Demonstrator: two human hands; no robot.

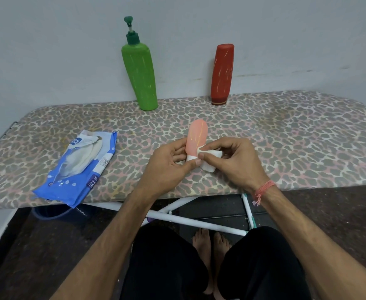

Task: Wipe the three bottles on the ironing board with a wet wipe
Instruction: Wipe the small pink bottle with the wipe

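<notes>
A small pink bottle (196,137) with a white cap end is held above the ironing board (286,137); my left hand (167,165) grips its lower part. My right hand (234,159) pinches a folded white wet wipe (209,155) and presses it against the bottle's lower right side. A tall green pump bottle (140,72) stands at the board's back edge against the wall. To its right a red bottle (222,74) stands on its cap.
A blue pack of wet wipes (78,167) lies open on the board's left front, overhanging the edge. The leopard-print board runs along a pale wall. White board legs (199,221) and my bare feet are below.
</notes>
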